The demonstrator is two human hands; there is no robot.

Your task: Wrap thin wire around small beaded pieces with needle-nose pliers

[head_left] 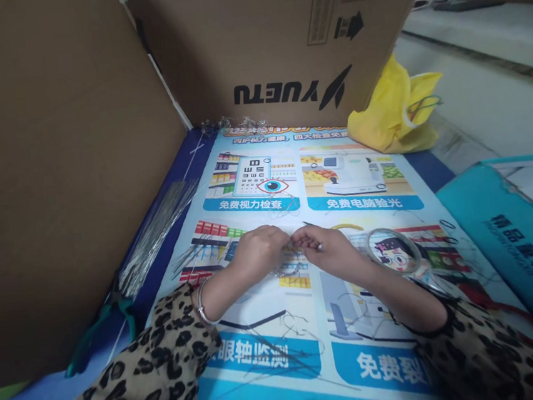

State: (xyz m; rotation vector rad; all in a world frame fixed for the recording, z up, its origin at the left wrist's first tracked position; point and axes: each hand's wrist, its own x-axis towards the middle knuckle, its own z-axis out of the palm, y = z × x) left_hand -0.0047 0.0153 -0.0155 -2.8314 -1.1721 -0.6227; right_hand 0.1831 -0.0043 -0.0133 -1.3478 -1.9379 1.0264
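Note:
My left hand (264, 248) and my right hand (322, 245) meet over the middle of the printed poster. Fingers of both are pinched together around a small piece of thin wire (291, 265), whose loops show faintly just below the fingertips. Its exact shape is blurred and partly hidden by the fingers. A short dark tip (306, 224) sticks out above my right fingers. Loose thin wires (281, 349) lie scattered on the poster (300, 310) near my forearms. To the left rests a bundle of straight silvery wires (157, 236), with green-handled pliers (106, 325) at its near end.
Cardboard walls stand on the left (65, 169) and at the back (279, 41). Small twisted wire pieces (240, 124) lie along the back wall. A clear tape roll (370, 246) sits by my right forearm. Farther right are a yellow bag (385, 113) and a turquoise box (505, 227).

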